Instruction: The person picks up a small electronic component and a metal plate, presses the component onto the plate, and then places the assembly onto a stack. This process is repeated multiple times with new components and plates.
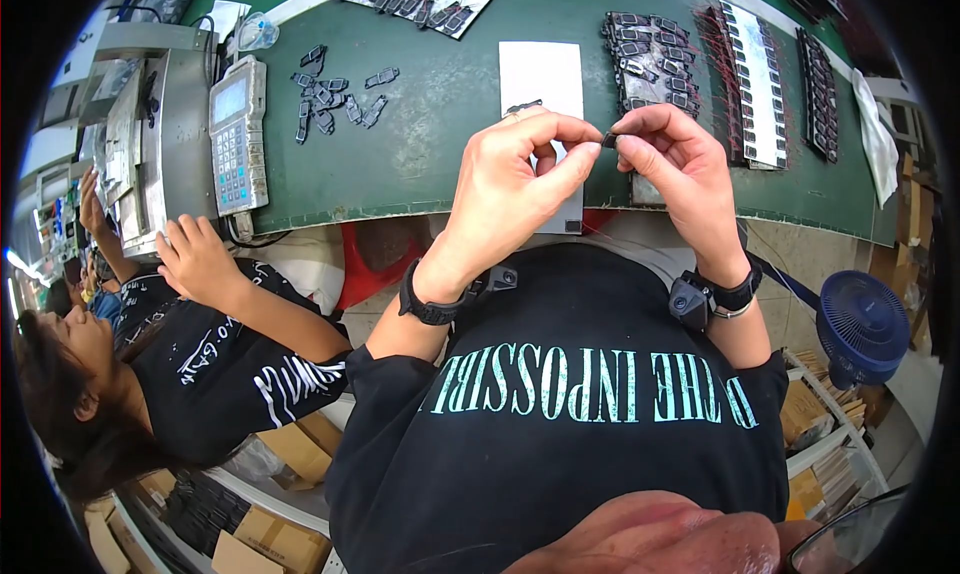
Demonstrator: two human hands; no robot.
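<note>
A small black part is pinched between my two hands above the green table's near edge. My left hand holds its left end between thumb and index finger. From the other side, my right hand grips it with thumb and fingertips. Much of the part is covered by the fingers. Below and behind my left hand lies a white sheet, with another black piece partly hidden at my knuckles. Just beyond my right hand, rows of small black modules rest on a board.
Loose black modules lie on the green table, left of the sheet. Further right stand a white strip with red-wired parts and another black row. A keypad controller, a co-worker's hand and a blue fan flank me.
</note>
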